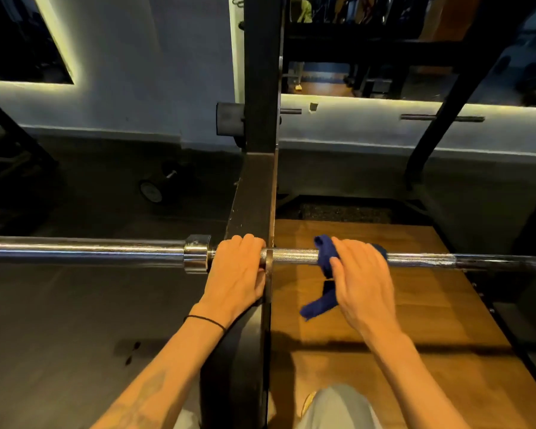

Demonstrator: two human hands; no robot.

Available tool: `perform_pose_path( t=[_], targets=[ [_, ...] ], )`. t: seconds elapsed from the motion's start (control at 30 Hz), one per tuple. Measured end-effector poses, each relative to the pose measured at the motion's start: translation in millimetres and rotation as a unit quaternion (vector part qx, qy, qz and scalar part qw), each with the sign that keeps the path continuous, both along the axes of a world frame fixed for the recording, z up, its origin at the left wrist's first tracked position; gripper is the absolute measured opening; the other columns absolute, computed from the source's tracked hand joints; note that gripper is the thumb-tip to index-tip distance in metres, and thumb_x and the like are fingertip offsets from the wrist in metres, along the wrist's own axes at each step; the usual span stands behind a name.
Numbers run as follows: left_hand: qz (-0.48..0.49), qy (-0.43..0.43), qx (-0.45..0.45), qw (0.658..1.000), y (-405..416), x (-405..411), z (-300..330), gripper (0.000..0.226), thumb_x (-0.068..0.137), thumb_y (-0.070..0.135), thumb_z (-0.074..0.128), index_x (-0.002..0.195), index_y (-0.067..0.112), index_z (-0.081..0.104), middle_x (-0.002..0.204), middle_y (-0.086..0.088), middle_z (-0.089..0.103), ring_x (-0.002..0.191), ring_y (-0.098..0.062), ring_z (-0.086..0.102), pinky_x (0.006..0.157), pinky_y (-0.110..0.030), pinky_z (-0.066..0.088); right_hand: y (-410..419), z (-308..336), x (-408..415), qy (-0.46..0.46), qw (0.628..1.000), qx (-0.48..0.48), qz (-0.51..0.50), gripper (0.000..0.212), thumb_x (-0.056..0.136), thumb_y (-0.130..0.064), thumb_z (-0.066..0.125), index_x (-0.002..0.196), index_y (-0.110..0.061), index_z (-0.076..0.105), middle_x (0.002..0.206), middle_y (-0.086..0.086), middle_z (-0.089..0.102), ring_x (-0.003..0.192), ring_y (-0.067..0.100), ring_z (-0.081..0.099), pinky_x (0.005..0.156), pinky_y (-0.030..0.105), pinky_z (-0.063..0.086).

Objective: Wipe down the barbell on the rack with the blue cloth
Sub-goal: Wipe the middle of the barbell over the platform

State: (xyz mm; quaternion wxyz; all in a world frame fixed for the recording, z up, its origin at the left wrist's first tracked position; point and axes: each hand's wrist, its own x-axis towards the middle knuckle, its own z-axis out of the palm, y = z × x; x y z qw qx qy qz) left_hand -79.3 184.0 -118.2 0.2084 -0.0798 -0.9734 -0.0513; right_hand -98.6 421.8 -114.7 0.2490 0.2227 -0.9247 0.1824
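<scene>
Barbell (294, 257) lies across the rack (254, 193), running 9 to 3 o'clock. Left hand (237, 269) grips it at the upright; right hand (361, 274) holds the cloth (325, 258) wrapped round the bar, just toward 3 o'clock.

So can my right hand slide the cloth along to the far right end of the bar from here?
Probably yes: the right hand wraps the blue cloth on the barbell, and the bar looks bare rightward to the frame edge.

the bar (291, 256) runs out of both side edges. the right hand (358, 274) covers most of the cloth (325, 258).
</scene>
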Motion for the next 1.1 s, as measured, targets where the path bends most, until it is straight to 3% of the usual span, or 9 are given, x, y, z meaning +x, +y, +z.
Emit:
perform_pose_path(
  t=[0.1,0.23,0.4,0.5,0.57,0.67,0.83,0.93,1.1],
  targets=[
    [-0.003,-0.004,0.006,1.000,-3.9,-7.8,-1.2,0.040,0.075,0.041,0.073,0.101,0.025,0.048,0.084,0.006,0.055,0.072,-0.016,0.051,0.070,-0.035,0.045,19.9,-3.8,-8.0,0.000,0.997,0.012,-0.073,0.041,0.101,-0.030,0.030,0.113,-0.009,0.063,0.102,0.006,0.062,0.093,0.029,0.057,0.091,0.044,0.044],
    [-0.005,-0.072,0.001,0.997,-7.6,-16.0,10.0,0.041,0.083,0.047,0.065,0.098,0.030,0.031,0.072,0.007,0.054,0.063,-0.017,0.057,0.065,-0.035,0.049,-8.8,-15.9,-6.6,-0.011,0.992,0.015,-0.129,0.047,0.101,-0.030,0.031,0.127,-0.012,0.064,0.123,0.008,0.067,0.120,0.033,0.057,0.110,0.052,0.036],
    [-0.016,-0.149,-0.061,0.987,-9.6,-29.3,29.4,0.034,0.089,0.052,0.055,0.106,0.024,0.046,0.089,0.001,0.065,0.082,-0.025,0.065,0.069,-0.031,0.041,-70.0,-19.9,13.7,-0.032,0.994,0.103,0.023,0.049,0.100,-0.030,0.037,0.147,-0.018,0.046,0.151,0.005,0.048,0.143,0.028,0.039,0.120,0.050,0.027],
    [-0.044,-0.229,-0.060,0.971,-11.3,-34.4,39.6,0.030,0.089,0.047,0.058,0.108,0.024,0.054,0.089,0.002,0.063,0.085,-0.022,0.064,0.074,-0.031,0.045,-49.5,-7.8,8.7,-0.031,0.993,0.104,0.049,0.052,0.100,-0.034,0.030,0.143,-0.015,0.051,0.143,0.007,0.055,0.134,0.027,0.049,0.115,0.046,0.037],
    [-0.054,-0.251,-0.052,0.965,-12.3,-32.9,42.0,0.028,0.088,0.044,0.059,0.108,0.024,0.058,0.089,0.002,0.064,0.083,-0.020,0.063,0.075,-0.032,0.049,-18.9,-1.8,2.8,-0.017,0.998,0.053,0.026,0.045,0.099,-0.031,0.031,0.124,-0.011,0.062,0.119,0.007,0.063,0.110,0.029,0.058,0.100,0.045,0.046],
    [-0.062,-0.179,-0.042,0.981,-11.6,-23.5,33.6,0.024,0.089,0.043,0.058,0.104,0.024,0.056,0.098,0.004,0.058,0.087,-0.016,0.058,0.076,-0.032,0.050,12.6,1.5,-6.7,-0.014,0.999,0.001,-0.051,0.032,0.099,-0.028,0.031,0.096,-0.016,0.060,0.091,0.001,0.057,0.083,0.026,0.052,0.082,0.043,0.043],
    [-0.046,-0.025,-0.051,0.997,-6.7,-8.7,4.3,0.040,0.076,0.041,0.074,0.107,0.021,0.058,0.099,0.003,0.048,0.082,-0.014,0.045,0.069,-0.027,0.039,-15.4,-8.5,-0.1,-0.018,0.992,-0.011,-0.128,0.021,0.095,-0.019,0.047,0.105,-0.011,0.063,0.100,0.006,0.065,0.097,0.028,0.059,0.099,0.049,0.042],
    [-0.025,0.009,-0.002,1.000,-0.3,-0.8,-3.3,0.053,0.065,0.031,0.082,0.109,0.016,0.058,0.095,-0.001,0.053,0.078,-0.018,0.049,0.068,-0.030,0.040,-50.0,-7.0,8.0,-0.048,0.996,0.013,-0.070,0.029,0.088,-0.014,0.065,0.117,-0.013,0.064,0.114,0.004,0.066,0.113,0.026,0.059,0.112,0.046,0.034],
    [-0.017,0.069,0.037,0.997,5.8,5.9,-11.3,0.029,0.072,0.022,0.072,0.095,0.017,0.054,0.088,-0.001,0.056,0.077,-0.021,0.054,0.076,-0.034,0.046,-75.4,-8.4,11.4,-0.039,0.996,0.055,0.057,0.041,0.095,-0.021,0.049,0.134,-0.013,0.058,0.130,0.004,0.062,0.122,0.025,0.055,0.114,0.042,0.035]
  ],
)
